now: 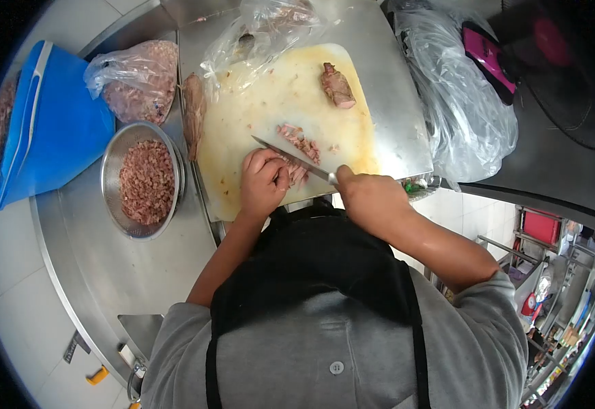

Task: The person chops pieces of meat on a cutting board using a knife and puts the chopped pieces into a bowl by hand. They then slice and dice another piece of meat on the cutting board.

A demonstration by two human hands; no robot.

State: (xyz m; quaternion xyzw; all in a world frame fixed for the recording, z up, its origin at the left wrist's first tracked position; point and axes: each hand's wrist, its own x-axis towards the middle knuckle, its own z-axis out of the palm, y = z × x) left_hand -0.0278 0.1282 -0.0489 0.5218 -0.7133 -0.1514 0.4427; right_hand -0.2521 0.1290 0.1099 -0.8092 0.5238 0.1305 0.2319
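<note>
My right hand (362, 194) is closed around the handle of a knife (296, 161), whose blade points up and to the left over the cutting board (277, 95). My left hand (263, 178) rests on the board with curled fingers, close beside the blade and against sliced meat (295, 170). Small chopped pieces (302, 142) lie just beyond the blade. A larger piece of meat (338, 86) sits at the board's upper right. Along the board's left edge lies a long strip of meat (194, 112).
At left, a metal colander (108, 187) holds chopped meat, with a plastic bag of meat (142, 85) and a blue bag (65, 116) beyond. Clear plastic (249, 41) overlaps the board's top. More plastic bags (454, 102) lie at right.
</note>
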